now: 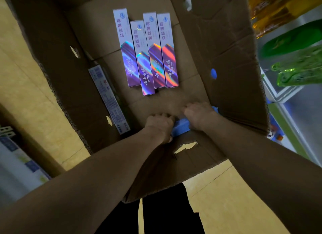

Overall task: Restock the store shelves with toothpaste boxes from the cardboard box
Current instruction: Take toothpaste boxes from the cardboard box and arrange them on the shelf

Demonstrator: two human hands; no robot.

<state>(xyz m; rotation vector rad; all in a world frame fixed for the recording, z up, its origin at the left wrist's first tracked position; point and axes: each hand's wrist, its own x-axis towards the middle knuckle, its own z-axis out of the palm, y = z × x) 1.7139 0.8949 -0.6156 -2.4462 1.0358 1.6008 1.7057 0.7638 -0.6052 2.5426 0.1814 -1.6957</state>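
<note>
Head view.

Cardboard box: brown, open at the top, flaps up, torn holes in its walls; it stands on a tan tiled floor.

Toothpaste boxes, four: long, slim cartons lying flat on the cardboard box's floor, side by side and touching. Each has a white far half with printed characters and a purple, rainbow-sheen near half. Their long axes run far to near, white ends pointing away from the person. The second from the left sits a little nearer than the others.

Fifth toothpaste box: it lies against the left wall with its small-print face showing, long axis also far to near.

Blue carton: it lies crosswise at the near end of the floor, long axis left to right.

Left hand: fingers curled over the carton's left end, gripping it.

Right hand: fingers curled over its right part, holding it.

Green bottles: blurred, on a shelf to the right.
</note>
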